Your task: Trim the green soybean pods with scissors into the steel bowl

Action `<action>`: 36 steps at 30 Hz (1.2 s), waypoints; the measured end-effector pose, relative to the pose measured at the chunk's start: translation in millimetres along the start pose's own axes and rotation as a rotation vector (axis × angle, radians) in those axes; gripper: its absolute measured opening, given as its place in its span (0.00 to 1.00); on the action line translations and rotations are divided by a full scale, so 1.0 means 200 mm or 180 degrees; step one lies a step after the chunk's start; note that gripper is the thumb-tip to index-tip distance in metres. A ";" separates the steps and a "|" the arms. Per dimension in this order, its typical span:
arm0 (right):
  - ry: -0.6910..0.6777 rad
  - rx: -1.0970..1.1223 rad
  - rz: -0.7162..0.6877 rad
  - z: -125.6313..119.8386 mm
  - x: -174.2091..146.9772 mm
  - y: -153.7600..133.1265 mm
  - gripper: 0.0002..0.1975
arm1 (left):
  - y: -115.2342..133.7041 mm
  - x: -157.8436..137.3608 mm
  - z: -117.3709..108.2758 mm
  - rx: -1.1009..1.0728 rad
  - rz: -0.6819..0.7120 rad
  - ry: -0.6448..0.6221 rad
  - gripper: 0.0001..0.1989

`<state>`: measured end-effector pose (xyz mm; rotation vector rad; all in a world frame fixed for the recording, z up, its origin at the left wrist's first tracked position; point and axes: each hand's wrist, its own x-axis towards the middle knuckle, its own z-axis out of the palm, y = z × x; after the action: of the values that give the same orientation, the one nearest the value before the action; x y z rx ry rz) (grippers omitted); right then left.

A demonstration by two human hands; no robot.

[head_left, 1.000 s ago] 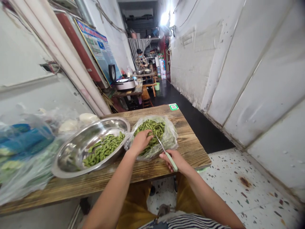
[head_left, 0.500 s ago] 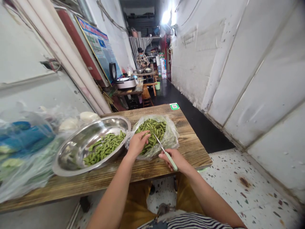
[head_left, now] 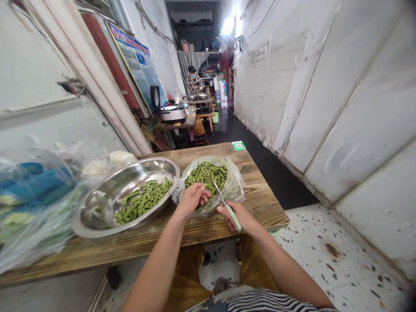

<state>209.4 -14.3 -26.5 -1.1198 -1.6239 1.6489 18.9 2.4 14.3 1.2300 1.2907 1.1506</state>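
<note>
My right hand (head_left: 238,215) is closed around the pale green handles of a pair of scissors (head_left: 224,201), whose metal blades point away over the bag. Close to the blades, my left hand (head_left: 194,199) has its fingers curled in at the near left side of the bag; whatever they may hold is hidden. Green soybean pods (head_left: 206,174) fill the open clear plastic bag (head_left: 236,184) in front of both hands. To the left, a large oval steel basin (head_left: 97,190) holds more pods (head_left: 146,199), heaped toward its right side.
Plastic bags of vegetables (head_left: 35,195) lie left of the basin on the wooden table (head_left: 260,190). A QR code card (head_left: 238,146) sits at the table's far edge. Farther back are a rice cooker (head_left: 172,113), a green bucket (head_left: 215,117) and a person (head_left: 194,83) at another table.
My left hand has drawn back slightly from the pods toward me, and its fingers have curled in. The right hand and scissors are nearly where they were.
</note>
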 end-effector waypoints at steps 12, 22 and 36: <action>-0.0150 -0.0089 -0.0009 0.03 -0.04 -0.10 0.24 | 0.04 -0.04 0.02 0.0309 -0.0077 -0.0179 0.16; -0.0111 -0.0066 0.0077 0.02 -0.01 -0.06 0.25 | -0.02 0.00 -0.02 0.0684 -0.0049 0.0299 0.16; -0.0228 0.0325 0.0166 0.04 -0.02 -0.04 0.24 | 0.01 -0.02 0.01 -0.0896 -0.0238 0.0598 0.13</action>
<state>203.5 -21.5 -17.7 -1.0712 -1.5472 1.8033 21.5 -1.0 16.8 0.8778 1.2497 1.3659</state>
